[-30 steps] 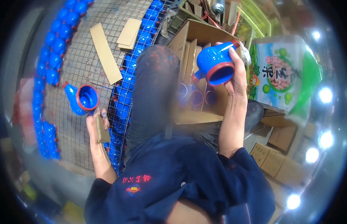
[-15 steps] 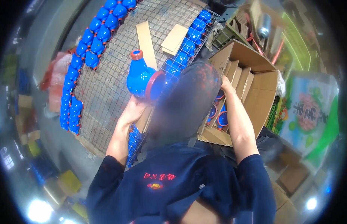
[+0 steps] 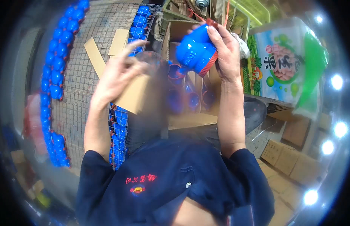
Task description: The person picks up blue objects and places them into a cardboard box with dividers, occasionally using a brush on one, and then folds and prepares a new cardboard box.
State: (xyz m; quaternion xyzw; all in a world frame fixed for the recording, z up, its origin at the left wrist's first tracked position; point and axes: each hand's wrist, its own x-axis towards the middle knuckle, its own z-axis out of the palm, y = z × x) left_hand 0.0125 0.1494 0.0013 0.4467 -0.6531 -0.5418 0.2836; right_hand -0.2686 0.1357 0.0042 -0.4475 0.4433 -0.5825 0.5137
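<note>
My right hand (image 3: 229, 56) grips a glossy blue pipe fitting (image 3: 195, 49) with red threaded ends, its fingers around the upper end. It is held above an open cardboard carton (image 3: 194, 121). Inside the carton, more blue fittings (image 3: 194, 100) stand between cardboard dividers, partly blurred. My left hand (image 3: 118, 77) is empty, fingers spread and slightly smeared by motion. Beneath it, a flat tan cardboard piece (image 3: 131, 96) lies at the edge of a wire-mesh rack (image 3: 75, 113). A dark blurred shape hides the carton's left side.
Rows of blue fittings (image 3: 56, 60) line the rack's left edge; others (image 3: 120, 128) lie along its right side. Two cardboard strips (image 3: 94, 54) rest on the mesh. Beyond the carton are a yellow-green crate (image 3: 254, 13) and a printed plastic sack (image 3: 284, 62). Flattened cartons (image 3: 284, 162) lie at right.
The blue fitting has passed from my left hand to my right and moved rightward over the carton. My right hand has left the carton's edge. The view has shifted right.
</note>
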